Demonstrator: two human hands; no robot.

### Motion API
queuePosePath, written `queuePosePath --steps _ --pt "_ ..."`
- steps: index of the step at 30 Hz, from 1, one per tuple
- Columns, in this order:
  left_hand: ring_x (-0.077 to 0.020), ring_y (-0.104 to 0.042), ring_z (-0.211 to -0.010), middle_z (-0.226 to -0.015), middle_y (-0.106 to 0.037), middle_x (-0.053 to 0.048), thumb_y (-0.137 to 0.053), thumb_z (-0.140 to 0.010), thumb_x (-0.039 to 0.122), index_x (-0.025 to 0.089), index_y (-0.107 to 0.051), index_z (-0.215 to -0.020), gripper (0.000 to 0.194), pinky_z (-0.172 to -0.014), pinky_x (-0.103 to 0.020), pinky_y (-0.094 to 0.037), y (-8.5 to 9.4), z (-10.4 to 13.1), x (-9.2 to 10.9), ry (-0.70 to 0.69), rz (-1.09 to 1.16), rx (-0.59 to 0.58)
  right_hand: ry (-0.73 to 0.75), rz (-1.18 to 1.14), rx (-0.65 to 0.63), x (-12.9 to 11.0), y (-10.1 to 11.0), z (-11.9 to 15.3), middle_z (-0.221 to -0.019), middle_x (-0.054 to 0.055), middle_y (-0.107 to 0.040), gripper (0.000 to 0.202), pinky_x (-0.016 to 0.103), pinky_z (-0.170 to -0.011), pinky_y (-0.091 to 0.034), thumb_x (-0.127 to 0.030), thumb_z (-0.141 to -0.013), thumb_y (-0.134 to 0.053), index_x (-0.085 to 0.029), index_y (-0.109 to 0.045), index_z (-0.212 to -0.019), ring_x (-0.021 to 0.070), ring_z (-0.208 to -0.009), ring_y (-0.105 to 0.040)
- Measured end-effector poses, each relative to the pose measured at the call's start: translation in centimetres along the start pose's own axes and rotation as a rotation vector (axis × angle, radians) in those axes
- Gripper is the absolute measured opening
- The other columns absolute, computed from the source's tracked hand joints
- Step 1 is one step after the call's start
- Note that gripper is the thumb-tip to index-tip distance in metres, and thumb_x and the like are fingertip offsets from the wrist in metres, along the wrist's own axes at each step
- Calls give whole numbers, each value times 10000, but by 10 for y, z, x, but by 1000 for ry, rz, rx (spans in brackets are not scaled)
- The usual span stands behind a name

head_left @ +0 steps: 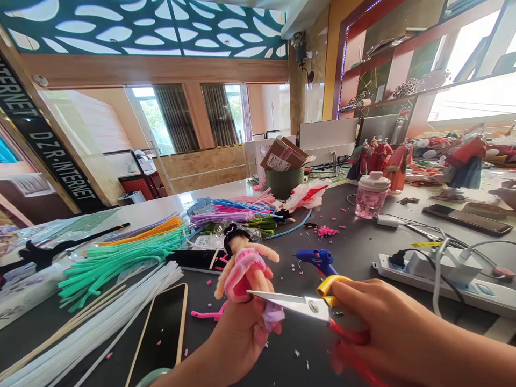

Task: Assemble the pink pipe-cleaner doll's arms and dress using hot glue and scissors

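A small doll (245,263) with black hair and a pink skirt is gripped around its legs by my left hand (237,333). Purple material (273,315) shows at the lower end of the doll, beside my fingers. My right hand (374,306) is closed on the handles of a pair of scissors (296,305), one yellow and one red. The blades point left, their tips at the pink skirt; whether they touch the fabric I cannot tell. Behind the scissors lies a blue glue gun (316,260). A bent pink pipe cleaner (212,313) rests left of the doll.
Bundles of green pipe cleaners (116,263) and white ones (105,322) spread over the left side, near a phone (161,328). On the right are a power strip (451,285) with cables, a pink cup (371,199) and another phone (467,219). Pink scraps (325,231) litter the dark table.
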State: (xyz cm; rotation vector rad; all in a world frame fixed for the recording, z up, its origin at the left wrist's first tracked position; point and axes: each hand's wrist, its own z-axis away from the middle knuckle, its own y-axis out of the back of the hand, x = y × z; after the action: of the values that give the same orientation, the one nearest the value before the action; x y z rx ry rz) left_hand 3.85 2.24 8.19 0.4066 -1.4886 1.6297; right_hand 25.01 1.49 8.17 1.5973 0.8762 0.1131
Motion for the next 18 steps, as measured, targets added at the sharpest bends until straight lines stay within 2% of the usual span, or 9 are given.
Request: queuePosePath --steps 3,5,7,9,10,12,16,18 --pt "-31 -483 -387 -443 -516 73 -912 -410 295 159 -578 -713 471 -350 -60 -332 1 -2 1 -34 21 -21 -9 66 60 3 1 2 -674 -5 -646 62 232 -483 -432 -189 -713 -546 -236 -507 -701 140 -522 -587" --pt "-2 -400 -342 -399 -496 70 -896 -458 304 152 -552 -664 428 -340 -48 -299 0 -4 1 -34 29 -56 10 140 151 6 4 1 -654 -18 -611 120 248 -485 -423 -195 -676 -560 -242 -461 -725 150 -521 -558" --pt "12 -348 -325 -410 -519 51 -842 -571 237 146 -539 -642 325 -343 -48 -297 -2 -4 2 -20 42 -61 66 235 247 9 9 0 -712 -3 -604 218 271 -505 -443 -214 -633 -580 -240 -439 -797 177 -585 -568" --pt "9 -348 -325 -439 -531 35 -732 -676 131 138 -545 -644 190 -334 -50 -286 -5 -4 4 15 68 -12 137 328 305 10 14 -3 -828 52 -614 324 314 -570 -488 -232 -605 -593 -221 -432 -886 231 -727 -597" --pt "7 -348 -322 -438 -515 35 -670 -708 85 131 -551 -638 145 -329 -51 -282 -7 -4 5 42 77 16 163 370 318 11 16 -5 -886 84 -614 349 338 -610 -505 -226 -602 -588 -211 -430 -913 256 -798 -598" --pt "-2 -359 -321 -411 -453 44 -579 -735 32 121 -545 -590 174 -338 -58 -308 -10 -3 5 82 91 52 201 433 322 12 18 -9 -951 121 -604 358 377 -679 -515 -188 -589 -568 -198 -433 -920 288 -881 -583" --pt "-28 -424 -359 -430 -437 45 -544 -713 -6 131 -526 -540 222 -417 -90 -417 -11 -2 2 90 93 58 220 477 310 12 18 -15 -918 119 -592 346 397 -678 -512 -147 -563 -542 -181 -453 -896 294 -851 -577" --pt "-17 -383 -350 -451 -443 51 -538 -693 -26 130 -538 -555 209 -422 -91 -417 -11 -1 1 78 83 50 237 510 321 11 18 -18 -894 124 -588 324 405 -667 -509 -157 -577 -543 -172 -459 -890 293 -820 -575"
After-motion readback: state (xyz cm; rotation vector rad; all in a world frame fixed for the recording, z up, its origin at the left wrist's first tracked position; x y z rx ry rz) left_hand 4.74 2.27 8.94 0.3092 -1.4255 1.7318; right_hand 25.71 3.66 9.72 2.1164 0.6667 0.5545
